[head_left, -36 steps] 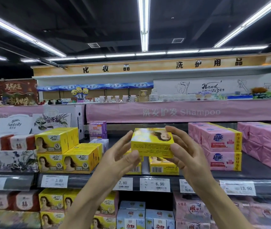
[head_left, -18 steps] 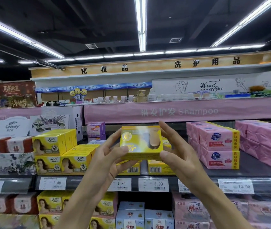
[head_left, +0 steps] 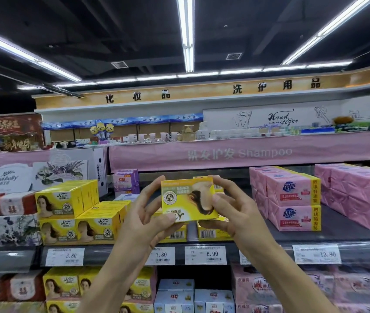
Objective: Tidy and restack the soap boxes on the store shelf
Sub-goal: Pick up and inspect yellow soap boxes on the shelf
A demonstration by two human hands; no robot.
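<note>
A yellow soap box point(head_left: 187, 198) is held up in front of the shelf, its printed face toward me and upside down. My left hand point(head_left: 147, 215) grips its left end with thumb below and fingers behind. My right hand point(head_left: 233, 213) grips its right end. Behind and below it, two yellow boxes point(head_left: 211, 232) lie flat on the shelf showing barcodes. A stack of the same yellow soap boxes point(head_left: 71, 213) stands to the left, two layers high.
Pink multi-pack soap bundles point(head_left: 292, 199) are stacked to the right, more at the far right edge. Purple boxes point(head_left: 126, 180) sit at the shelf's back. The shelf edge point(head_left: 258, 254) carries price tags. Lower shelves hold yellow, blue and pink boxes.
Both hands have turned the yellow box over, so its printed front now faces me upside down. The box sits slightly lower than before.
</note>
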